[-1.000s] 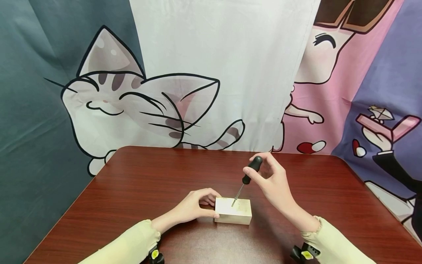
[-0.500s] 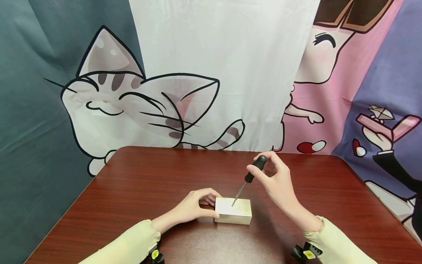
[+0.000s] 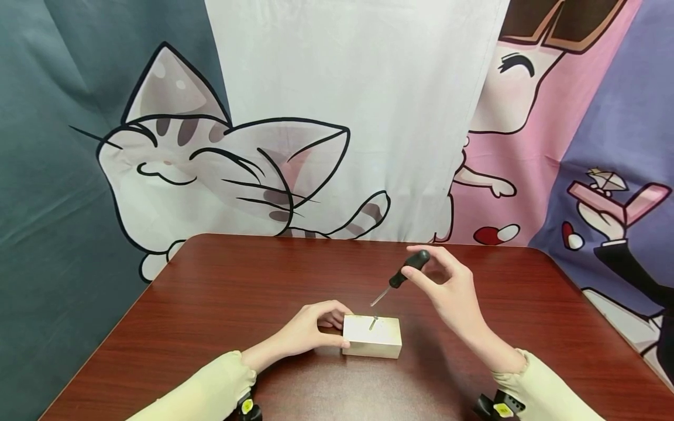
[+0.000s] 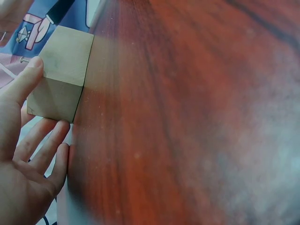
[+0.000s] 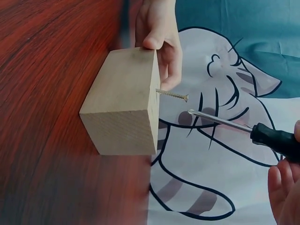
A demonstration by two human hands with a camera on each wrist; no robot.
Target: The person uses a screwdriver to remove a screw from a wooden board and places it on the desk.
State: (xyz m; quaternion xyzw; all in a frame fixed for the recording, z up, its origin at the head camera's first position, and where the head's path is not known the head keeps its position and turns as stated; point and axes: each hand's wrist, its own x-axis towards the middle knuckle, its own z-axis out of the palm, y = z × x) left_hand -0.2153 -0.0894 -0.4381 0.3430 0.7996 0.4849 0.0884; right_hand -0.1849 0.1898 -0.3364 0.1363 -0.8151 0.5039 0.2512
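A pale wooden block [image 3: 371, 342] lies on the table, with a screw [image 5: 173, 95] standing partway out of its top face. My left hand [image 3: 313, 327] grips the block's left end, thumb on the near side and fingers on the far side. In my right hand [image 3: 447, 289] is a screwdriver [image 3: 409, 269] with a black handle and metal shaft, pinched by thumb and fingers. It leans to the right above the block. Seen from the right wrist, the screwdriver's tip [image 5: 192, 112] is close to the screw head but apart from it.
The reddish-brown wooden table [image 3: 253, 275] extends around both hands. Behind it hangs a cloth backdrop [image 3: 337, 70] with cartoon drawings. A small dark device [image 3: 497, 405] sits on the right wrist, and another [image 3: 248, 407] on the left.
The right hand has moved right with the screwdriver, which tilts further over. Its tip has lifted away from the screw. The left hand and block stay in place.
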